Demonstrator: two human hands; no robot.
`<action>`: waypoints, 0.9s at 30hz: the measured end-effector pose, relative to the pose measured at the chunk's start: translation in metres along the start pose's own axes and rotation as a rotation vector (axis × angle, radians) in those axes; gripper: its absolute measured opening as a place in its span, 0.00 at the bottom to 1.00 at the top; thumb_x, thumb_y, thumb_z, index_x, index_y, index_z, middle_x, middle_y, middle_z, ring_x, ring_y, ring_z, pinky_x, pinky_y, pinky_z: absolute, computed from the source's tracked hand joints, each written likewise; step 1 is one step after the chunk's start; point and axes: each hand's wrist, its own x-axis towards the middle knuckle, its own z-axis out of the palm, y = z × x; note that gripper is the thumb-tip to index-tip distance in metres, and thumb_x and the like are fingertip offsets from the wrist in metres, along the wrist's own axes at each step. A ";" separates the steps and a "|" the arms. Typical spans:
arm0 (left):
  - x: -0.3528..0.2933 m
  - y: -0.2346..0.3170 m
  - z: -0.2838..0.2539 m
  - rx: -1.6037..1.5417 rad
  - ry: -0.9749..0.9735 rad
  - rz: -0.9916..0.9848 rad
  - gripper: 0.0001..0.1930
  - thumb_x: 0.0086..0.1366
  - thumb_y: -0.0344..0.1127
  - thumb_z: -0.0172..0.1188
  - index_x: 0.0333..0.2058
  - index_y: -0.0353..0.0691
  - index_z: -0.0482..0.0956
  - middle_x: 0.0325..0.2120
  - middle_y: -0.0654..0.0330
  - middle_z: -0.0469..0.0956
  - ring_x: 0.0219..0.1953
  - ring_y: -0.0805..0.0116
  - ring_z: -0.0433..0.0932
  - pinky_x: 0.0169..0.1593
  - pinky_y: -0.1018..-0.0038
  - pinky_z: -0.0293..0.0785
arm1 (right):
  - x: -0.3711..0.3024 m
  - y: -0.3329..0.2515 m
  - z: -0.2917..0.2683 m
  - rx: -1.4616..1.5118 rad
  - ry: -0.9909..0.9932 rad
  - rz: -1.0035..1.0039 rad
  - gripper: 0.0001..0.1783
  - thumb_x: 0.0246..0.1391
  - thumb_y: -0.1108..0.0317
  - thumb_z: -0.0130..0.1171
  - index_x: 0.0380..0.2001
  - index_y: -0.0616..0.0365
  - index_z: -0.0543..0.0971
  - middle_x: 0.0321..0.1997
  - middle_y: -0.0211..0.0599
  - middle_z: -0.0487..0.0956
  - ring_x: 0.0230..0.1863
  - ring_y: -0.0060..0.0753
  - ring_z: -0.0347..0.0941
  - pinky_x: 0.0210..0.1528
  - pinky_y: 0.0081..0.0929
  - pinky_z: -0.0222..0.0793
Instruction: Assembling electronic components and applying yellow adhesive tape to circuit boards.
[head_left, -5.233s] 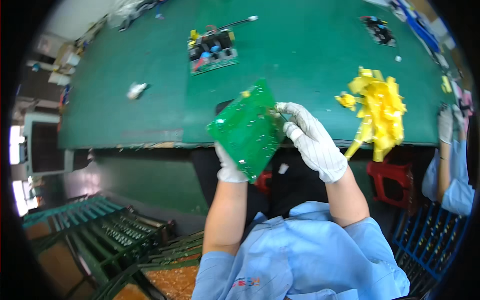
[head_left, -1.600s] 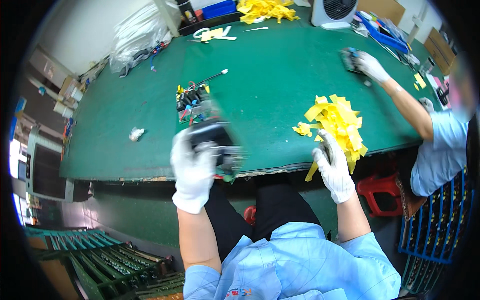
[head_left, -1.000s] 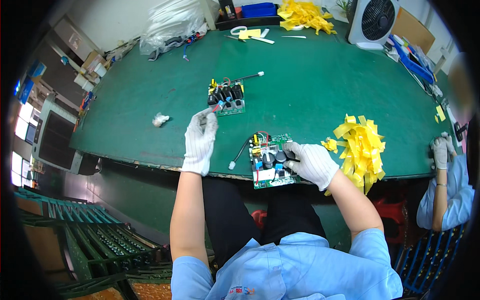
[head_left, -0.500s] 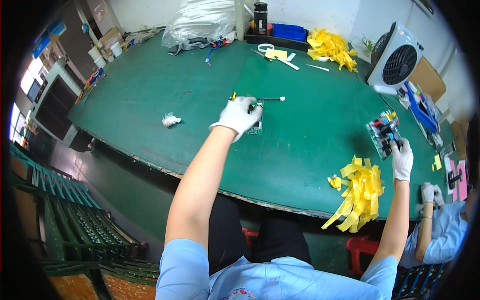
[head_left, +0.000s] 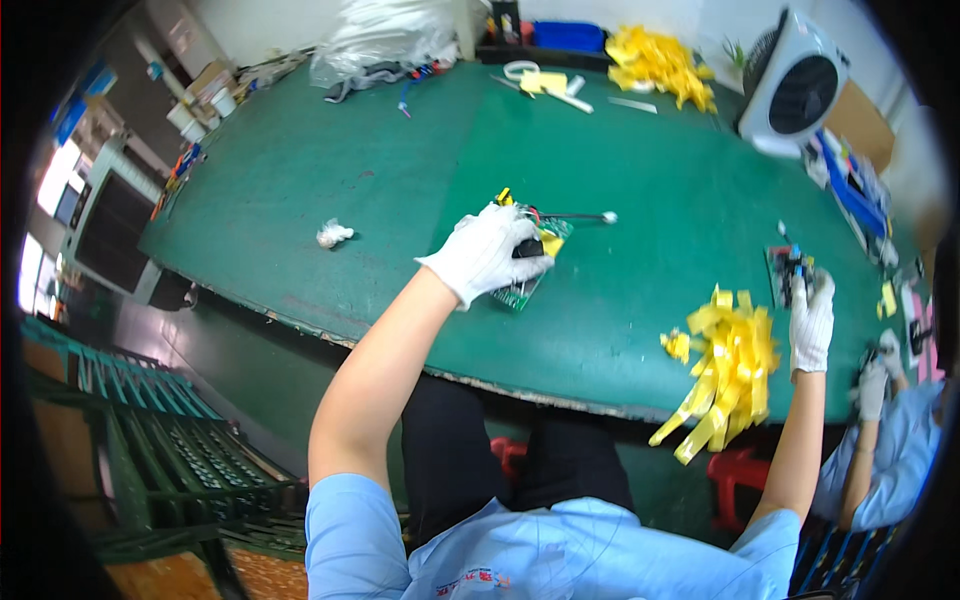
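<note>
My left hand [head_left: 487, 252], in a white glove, is closed around a dark block on a green circuit board [head_left: 520, 296] near the middle of the table. The board lies at a slant, partly hidden under the glove, with yellow parts at its far end. From it a dark cable [head_left: 575, 216] with a white plug stretches right. At the table's right side my right hand [head_left: 812, 325], also gloved, grips a second circuit board [head_left: 777, 278] by its tall parts. That board looks to be down on or close to the tabletop; its near side is hidden by my fingers.
Yellow tape strips [head_left: 725, 375] lie by the front edge, with more strips [head_left: 655, 65] at the back. A fan [head_left: 797, 90] stands back right. A crumpled white wad [head_left: 334, 234] sits left on the green table [head_left: 400, 160]. A co-worker's gloved hands [head_left: 873, 385] are at right.
The right board has come lower and turned. The left board has swung to a slant, and my left fingers have closed on its dark block. The view has shifted slightly.
</note>
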 end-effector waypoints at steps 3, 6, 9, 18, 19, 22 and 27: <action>-0.033 0.048 -0.010 0.015 -0.187 0.108 0.19 0.59 0.54 0.64 0.39 0.45 0.81 0.46 0.56 0.75 0.51 0.54 0.73 0.47 0.57 0.73 | -0.050 -0.107 -0.023 0.246 -0.149 -0.140 0.16 0.65 0.68 0.51 0.53 0.62 0.71 0.40 0.48 0.80 0.40 0.44 0.79 0.46 0.36 0.74; -0.060 0.075 0.007 0.006 -0.318 0.078 0.20 0.59 0.54 0.64 0.39 0.45 0.82 0.46 0.55 0.76 0.51 0.54 0.73 0.46 0.56 0.73 | -0.115 -0.171 -0.015 0.321 -0.405 -0.358 0.12 0.58 0.73 0.56 0.46 0.59 0.73 0.37 0.48 0.78 0.38 0.50 0.78 0.41 0.38 0.75; -0.068 0.077 0.019 -0.159 -0.093 0.104 0.19 0.60 0.53 0.63 0.35 0.40 0.83 0.34 0.53 0.79 0.42 0.53 0.78 0.43 0.57 0.75 | -0.160 -0.183 0.019 0.337 -0.660 -0.414 0.13 0.55 0.72 0.58 0.45 0.55 0.75 0.43 0.48 0.75 0.41 0.55 0.76 0.39 0.45 0.74; -0.018 0.089 0.045 -0.072 -0.103 0.124 0.16 0.63 0.48 0.58 0.38 0.43 0.86 0.39 0.53 0.83 0.49 0.54 0.79 0.52 0.59 0.74 | -0.205 -0.207 0.056 0.233 -0.488 -0.334 0.11 0.52 0.71 0.59 0.40 0.55 0.77 0.35 0.40 0.72 0.35 0.46 0.75 0.33 0.43 0.73; -0.014 0.094 0.052 -0.014 -0.168 0.106 0.15 0.63 0.47 0.58 0.37 0.43 0.85 0.37 0.53 0.83 0.48 0.54 0.79 0.51 0.59 0.75 | -0.204 -0.207 0.056 0.225 -0.495 -0.329 0.11 0.52 0.71 0.59 0.40 0.55 0.77 0.35 0.40 0.72 0.35 0.46 0.75 0.33 0.43 0.73; 0.009 0.106 0.050 0.072 -0.390 0.085 0.14 0.63 0.46 0.59 0.37 0.43 0.85 0.34 0.52 0.83 0.44 0.53 0.80 0.49 0.59 0.76 | -0.200 -0.206 0.057 0.229 -0.562 -0.365 0.10 0.51 0.71 0.59 0.39 0.55 0.77 0.34 0.40 0.72 0.35 0.47 0.74 0.32 0.43 0.73; 0.023 0.081 0.068 -0.259 -0.289 -0.059 0.12 0.65 0.41 0.57 0.37 0.37 0.81 0.30 0.47 0.81 0.36 0.47 0.82 0.42 0.59 0.77 | -0.195 -0.207 0.055 0.257 -0.636 -0.336 0.09 0.52 0.70 0.57 0.38 0.55 0.77 0.34 0.41 0.72 0.36 0.46 0.74 0.31 0.42 0.72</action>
